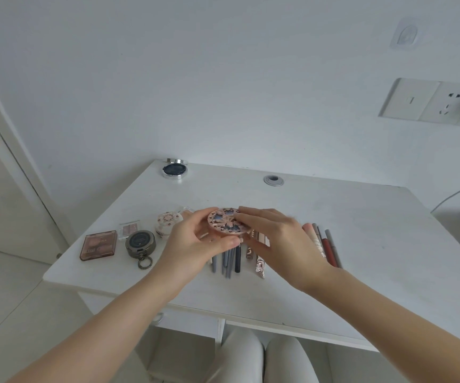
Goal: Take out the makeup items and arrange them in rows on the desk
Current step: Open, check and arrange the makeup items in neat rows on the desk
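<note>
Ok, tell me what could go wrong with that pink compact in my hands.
1. Both hands, left and right, hold the pink compact only by its rim, above the pencils; if it slips, it may scatter that row.
2. Setting it down blind could knock the cream compact close to its left.
3. The right wrist hangs near the lip pencils and could sweep them out of line.

A single wide-angle view looks from the person's head, forward and down over the white counter toward the wall behind it. It sits close above the near edge, so both forearms reach in from the bottom corners and the knees show beneath. Straight lines bow near the edges.
</note>
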